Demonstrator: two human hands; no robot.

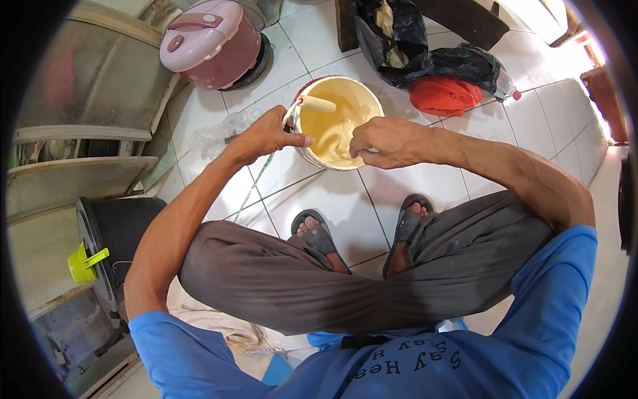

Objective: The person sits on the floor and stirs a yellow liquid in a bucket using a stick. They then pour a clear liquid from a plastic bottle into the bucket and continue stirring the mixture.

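A cream-coloured bucket (372, 98) stands on the tiles before my feet, with a pale yellow, creamy mixture (325, 141) inside. Its wire handle has a pale cylindrical grip (318, 104), which lies across the opening. At the left rim, my left hand (267, 136) grips the bucket, thumb reaching over the edge and the other fingers partly hidden outside. My right hand (385, 142) is over the right side of the opening with its fingers curled closed. Whatever it holds is hidden by the fingers; the mixture below them looks swirled.
A pink rice cooker (216, 46) sits at the upper left, near crumpled clear plastic (222, 130). Black plastic bags (458, 63) and a red bag (444, 96) lie at the upper right. On the left are a cabinet (80, 80), a black tub (126, 233) and a lime-green dipper (85, 263).
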